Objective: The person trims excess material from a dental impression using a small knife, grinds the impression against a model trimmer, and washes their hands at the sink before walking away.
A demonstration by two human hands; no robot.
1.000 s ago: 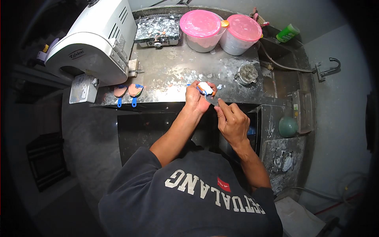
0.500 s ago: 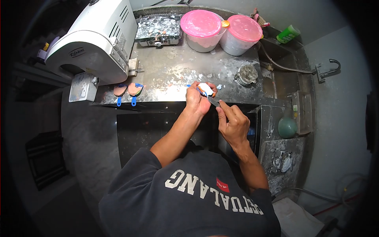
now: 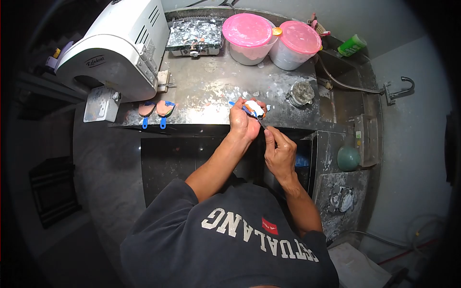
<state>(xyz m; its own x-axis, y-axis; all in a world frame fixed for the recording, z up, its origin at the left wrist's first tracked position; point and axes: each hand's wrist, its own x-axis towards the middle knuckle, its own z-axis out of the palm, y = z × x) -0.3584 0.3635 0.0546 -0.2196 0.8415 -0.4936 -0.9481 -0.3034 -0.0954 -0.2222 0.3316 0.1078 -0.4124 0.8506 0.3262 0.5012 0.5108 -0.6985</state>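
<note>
My left hand (image 3: 242, 122) is closed around a blue dental impression tray (image 3: 232, 103) with orange and blue impression material. White plaster (image 3: 253, 108) is heaped on it. In my right hand (image 3: 282, 152) is a dark, narrow spatula (image 3: 261, 124), gripped between thumb and fingers. Its tip reaches the near edge of the tray, and the blade shows almost edge-on. Whether the tip touches the plaster is too small to tell. Both hands are just over the bench's front edge.
Two filled impression trays (image 3: 165, 108) lie at the bench's front left, beside a white model trimmer (image 3: 108, 53). Behind stand a plaster-spattered vibrator (image 3: 194, 36) and two pink-lidded buckets (image 3: 247, 31). A plaster-crusted round thing (image 3: 301, 92) sits right, near the sink tap (image 3: 407, 85).
The spatula's blade has turned from its flat side to nearly edge-on. My right hand has shifted slightly left, and the plaster-filled tray is tilted a little differently in my left hand.
</note>
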